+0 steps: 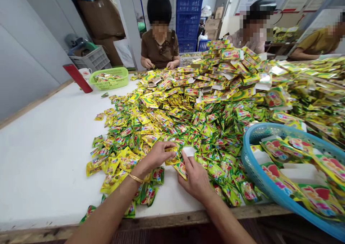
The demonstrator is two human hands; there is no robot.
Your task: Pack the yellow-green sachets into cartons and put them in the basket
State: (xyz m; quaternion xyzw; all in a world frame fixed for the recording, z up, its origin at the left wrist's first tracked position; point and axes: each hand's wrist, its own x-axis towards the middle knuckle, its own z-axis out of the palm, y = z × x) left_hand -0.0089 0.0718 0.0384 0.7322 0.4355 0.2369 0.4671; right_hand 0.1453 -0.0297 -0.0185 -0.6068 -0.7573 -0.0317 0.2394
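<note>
My left hand (159,155) is closed, pinching a yellow candy packet (172,157) between thumb and fingers. My right hand (196,179) grips a small printed box (180,170), its white flap (189,151) sticking up beyond the fingers. Packet and box are close together; whether the packet is partly inside the box I cannot tell. Around both hands lie loose packets: yellow ones (129,161) mostly to the left, green ones (219,172) to the right. Under my wrists a strip of white tabletop (176,195) shows.
A blue basket (249,157) of printed boxes stands at the right edge. Flat and folded boxes (221,75) form a heap behind the packets. Far left are a green basket (122,79) and a red upright object (77,78). Across the table a person (160,44) handles small items; two others sit further right.
</note>
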